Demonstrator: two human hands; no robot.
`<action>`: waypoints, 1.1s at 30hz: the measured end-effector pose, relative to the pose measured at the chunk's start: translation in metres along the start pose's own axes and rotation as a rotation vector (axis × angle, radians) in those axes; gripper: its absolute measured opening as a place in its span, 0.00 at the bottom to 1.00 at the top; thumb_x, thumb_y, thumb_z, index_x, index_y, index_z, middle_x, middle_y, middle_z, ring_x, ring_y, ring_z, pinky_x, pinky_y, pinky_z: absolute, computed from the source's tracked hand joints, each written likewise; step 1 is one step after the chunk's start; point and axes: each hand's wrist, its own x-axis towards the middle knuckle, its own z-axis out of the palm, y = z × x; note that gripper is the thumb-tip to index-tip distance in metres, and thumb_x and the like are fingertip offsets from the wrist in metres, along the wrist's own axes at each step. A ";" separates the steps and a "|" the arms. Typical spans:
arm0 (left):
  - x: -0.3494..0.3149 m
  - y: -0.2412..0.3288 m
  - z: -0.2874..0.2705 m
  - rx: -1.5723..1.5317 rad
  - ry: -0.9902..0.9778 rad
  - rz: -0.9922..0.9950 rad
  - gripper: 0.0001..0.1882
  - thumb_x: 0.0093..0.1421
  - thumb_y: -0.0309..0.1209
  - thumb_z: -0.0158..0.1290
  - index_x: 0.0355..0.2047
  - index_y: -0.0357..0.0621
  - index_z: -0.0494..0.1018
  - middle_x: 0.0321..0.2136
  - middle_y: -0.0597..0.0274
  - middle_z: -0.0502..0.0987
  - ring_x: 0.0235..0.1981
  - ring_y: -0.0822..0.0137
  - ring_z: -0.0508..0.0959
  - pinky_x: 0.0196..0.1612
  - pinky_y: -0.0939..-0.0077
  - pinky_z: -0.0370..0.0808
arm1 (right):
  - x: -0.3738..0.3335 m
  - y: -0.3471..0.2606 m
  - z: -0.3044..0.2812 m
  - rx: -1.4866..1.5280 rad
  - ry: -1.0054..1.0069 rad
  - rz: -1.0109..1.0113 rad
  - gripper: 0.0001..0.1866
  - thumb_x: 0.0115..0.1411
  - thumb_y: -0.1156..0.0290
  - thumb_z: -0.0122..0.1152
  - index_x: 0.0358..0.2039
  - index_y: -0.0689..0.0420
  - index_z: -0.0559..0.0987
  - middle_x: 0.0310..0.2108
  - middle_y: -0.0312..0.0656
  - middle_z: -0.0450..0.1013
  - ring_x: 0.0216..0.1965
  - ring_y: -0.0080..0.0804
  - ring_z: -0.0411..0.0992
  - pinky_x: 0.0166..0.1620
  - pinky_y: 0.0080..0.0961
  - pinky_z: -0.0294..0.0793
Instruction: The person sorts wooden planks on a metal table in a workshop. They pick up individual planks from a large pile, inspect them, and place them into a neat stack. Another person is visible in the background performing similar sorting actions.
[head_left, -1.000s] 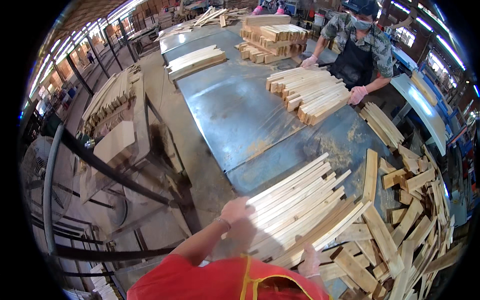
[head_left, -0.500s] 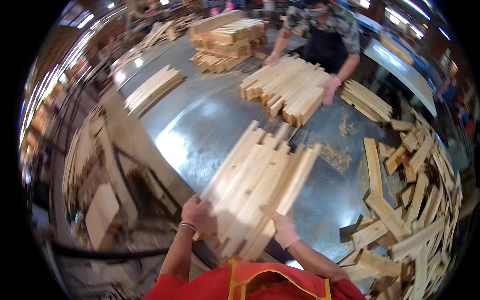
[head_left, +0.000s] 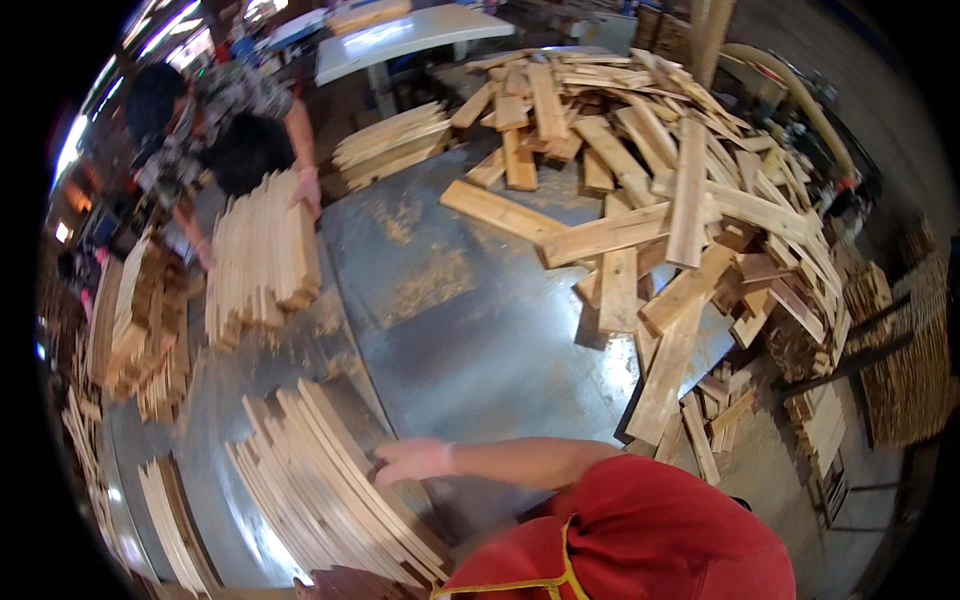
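A bundle of pale wooden strips (head_left: 310,470) lies side by side on the metal table at the lower left, its far ends uneven. My right hand (head_left: 415,462) is at the bundle's right edge, with the arm reaching in from the right. That hand is blurred, and whether its fingers grip the outer strip or only touch it is unclear. My left hand is not visible; the bundle's near end runs down to my red clothing at the lower edge.
Across the metal table (head_left: 470,370), a co-worker's gloved hands hold another bundle of strips (head_left: 262,255). Stacked wood (head_left: 140,320) stands at the left, beyond a small strip stack (head_left: 178,525). A heap of loose boards (head_left: 640,200) covers the right side. Sawdust (head_left: 430,285) lies between.
My view has swung right, bringing the board heap to the middle. The bundle now appears at the lower left. My left hand has left view; the co-worker's bundle is tilted more upright.
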 end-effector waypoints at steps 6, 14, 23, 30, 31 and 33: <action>-0.208 0.292 -0.068 0.101 -0.046 0.466 0.39 0.73 0.52 0.52 0.70 0.31 0.63 0.67 0.37 0.68 0.68 0.44 0.70 0.70 0.55 0.68 | -0.286 0.128 -0.173 -0.239 1.710 0.164 0.38 0.65 0.55 0.69 0.69 0.63 0.70 0.69 0.55 0.67 0.72 0.52 0.62 0.74 0.41 0.60; -0.307 0.494 0.104 -0.088 -0.294 1.108 0.40 0.58 0.38 0.66 0.68 0.36 0.67 0.66 0.38 0.71 0.68 0.42 0.69 0.71 0.54 0.65 | -0.429 0.234 -0.236 0.557 1.628 -0.067 0.40 0.62 0.50 0.71 0.64 0.68 0.71 0.49 0.53 0.81 0.49 0.43 0.80 0.53 0.37 0.81; -0.379 0.607 0.169 0.260 -0.194 1.316 0.58 0.42 0.51 0.75 0.71 0.42 0.63 0.63 0.46 0.71 0.66 0.50 0.68 0.69 0.49 0.62 | -0.465 0.248 -0.298 -0.994 1.397 0.325 0.31 0.65 0.68 0.60 0.68 0.58 0.68 0.62 0.50 0.72 0.64 0.47 0.68 0.68 0.46 0.64; -0.282 0.620 0.202 0.421 0.081 1.228 0.47 0.49 0.52 0.66 0.67 0.48 0.67 0.50 0.56 0.76 0.55 0.55 0.76 0.58 0.50 0.70 | -0.511 0.301 -0.406 -1.264 0.879 0.765 0.61 0.43 0.52 0.80 0.75 0.54 0.59 0.68 0.52 0.66 0.69 0.54 0.64 0.70 0.49 0.63; -0.266 0.611 0.209 0.432 -0.020 1.223 0.45 0.50 0.51 0.65 0.67 0.50 0.67 0.50 0.56 0.77 0.54 0.55 0.77 0.57 0.52 0.72 | -0.507 0.277 -0.399 -1.190 0.855 0.752 0.57 0.46 0.56 0.78 0.75 0.54 0.60 0.67 0.55 0.68 0.67 0.56 0.66 0.69 0.49 0.65; -0.280 0.589 0.161 0.356 -0.301 1.175 0.46 0.51 0.51 0.64 0.69 0.52 0.67 0.49 0.53 0.78 0.52 0.53 0.80 0.56 0.54 0.74 | -0.504 0.241 -0.373 -0.998 0.826 0.742 0.50 0.52 0.65 0.72 0.75 0.53 0.61 0.64 0.60 0.70 0.65 0.59 0.69 0.66 0.49 0.70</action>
